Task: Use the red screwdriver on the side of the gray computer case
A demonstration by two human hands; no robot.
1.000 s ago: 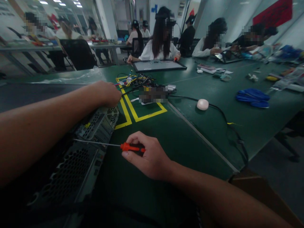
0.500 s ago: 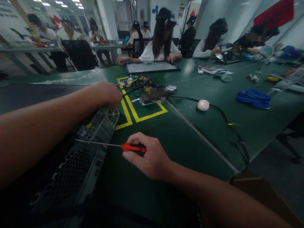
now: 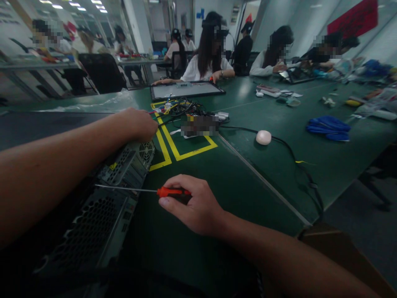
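Observation:
My right hand (image 3: 194, 203) is closed around the orange and black handle of a screwdriver (image 3: 164, 192). Its long thin shaft points left across the back of a computer case (image 3: 122, 194), with the tip near the case's dark interior. Whether the tip touches anything is too dim to tell. The case lies at the left, showing perforated metal, ports and a round fan grille (image 3: 145, 151). My left arm stretches over it, and my left hand (image 3: 142, 124) is curled at its far corner above the grille. Those fingers are mostly hidden, and so is whatever they hold.
Past the case lies a tangle of cables (image 3: 189, 107) beside yellow tape marks (image 3: 195, 154). A pale rounded object (image 3: 263, 137), a black cable (image 3: 288, 147) and a blue bundle (image 3: 328, 127) lie to the right. Across the table a person works at a flat panel (image 3: 189, 90).
My view has shifted slightly. The screwdriver and both hands keep nearly the same pose against the case. Across the table, the flat panel has moved a little to the left.

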